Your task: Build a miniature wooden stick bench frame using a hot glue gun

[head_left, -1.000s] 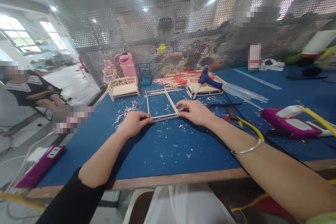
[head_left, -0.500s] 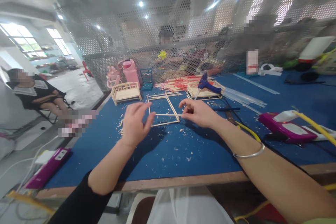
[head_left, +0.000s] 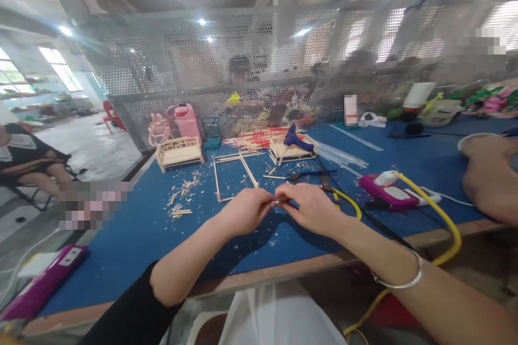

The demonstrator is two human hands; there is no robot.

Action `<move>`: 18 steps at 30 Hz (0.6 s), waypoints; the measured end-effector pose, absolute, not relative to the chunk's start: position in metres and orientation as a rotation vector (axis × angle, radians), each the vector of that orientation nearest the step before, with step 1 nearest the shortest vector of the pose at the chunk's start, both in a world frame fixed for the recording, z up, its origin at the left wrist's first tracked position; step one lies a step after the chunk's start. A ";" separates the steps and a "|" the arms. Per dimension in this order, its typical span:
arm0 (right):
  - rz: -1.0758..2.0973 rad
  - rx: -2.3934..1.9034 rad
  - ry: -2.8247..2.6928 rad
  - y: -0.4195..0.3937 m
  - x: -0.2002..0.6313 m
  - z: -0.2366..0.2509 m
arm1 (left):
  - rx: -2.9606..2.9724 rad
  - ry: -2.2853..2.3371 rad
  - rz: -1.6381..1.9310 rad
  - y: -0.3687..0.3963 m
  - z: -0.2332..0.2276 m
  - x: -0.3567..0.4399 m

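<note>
Hands (head_left: pixel 275 206) pinching, perhaps, thin stick (head_left: pixel 277 203)

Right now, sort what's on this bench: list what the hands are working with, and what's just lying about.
In hand:
- left hand and right hand, pinching a small wooden stick between the fingertips
- stick frame on the blue table, just beyond the hands

Lying about:
- glue gun
- finished little bench
- pink bottle
- purple power strip
- wood scraps

A perforated metal screen (head_left: pixel 259 64) backs the blue surface (head_left: pixel 133 232); bright windows (head_left: pixel 56 67) at left; ceiling lights (head_left: pixel 201 21) glare above; pale concrete floor (head_left: pixel 81 145) beyond.
</note>
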State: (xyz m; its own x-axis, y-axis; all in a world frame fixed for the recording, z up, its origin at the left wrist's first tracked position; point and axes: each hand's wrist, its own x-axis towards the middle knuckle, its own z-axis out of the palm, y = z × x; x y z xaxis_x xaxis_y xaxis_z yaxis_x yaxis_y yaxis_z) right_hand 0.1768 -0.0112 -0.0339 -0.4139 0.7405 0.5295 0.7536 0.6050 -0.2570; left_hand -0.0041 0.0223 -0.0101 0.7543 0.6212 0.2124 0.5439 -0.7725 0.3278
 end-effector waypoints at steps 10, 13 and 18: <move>0.077 -1.876 -2.018 0.006 0.211 -0.020 | 2.308 1.017 0.617 0.028 -0.019 -0.013; 0.104 -2.198 -2.075 0.013 0.235 -0.025 | 2.118 1.049 0.689 0.028 -0.020 -0.018; 0.037 -2.238 -2.071 0.011 0.249 -0.034 | 2.024 1.020 0.766 0.027 -0.021 -0.019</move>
